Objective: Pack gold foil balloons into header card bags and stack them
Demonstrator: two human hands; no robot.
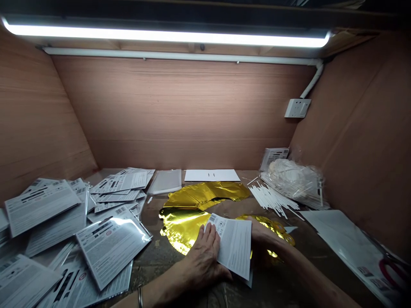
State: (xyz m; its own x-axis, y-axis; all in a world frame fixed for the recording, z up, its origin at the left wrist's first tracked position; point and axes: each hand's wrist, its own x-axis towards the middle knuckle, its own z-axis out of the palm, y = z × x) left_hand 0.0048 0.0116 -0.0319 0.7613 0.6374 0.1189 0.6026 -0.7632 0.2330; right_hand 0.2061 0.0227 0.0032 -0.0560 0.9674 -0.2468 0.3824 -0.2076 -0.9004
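A white printed card (236,246) stands tilted over the table in front of me. My left hand (205,252) grips its left edge, fingers laid over the printed face and thumb at the lower edge. Behind the card's right side is my right hand (257,233); its fingers are hidden, so their hold does not show. Shiny gold foil balloons (183,226) lie flat beyond and beside the card, one part (269,224) reaching past my right wrist. A clear edge, perhaps of a plastic sleeve, shows below the card.
Filled clear packets with printed cards (112,244) are heaped at left. At the back lie clear bags (166,182) and a white card (212,175). White sticks (271,199) and a plastic bag (289,177) are at right, near plastic sheets (340,244) and red-handled scissors (390,269).
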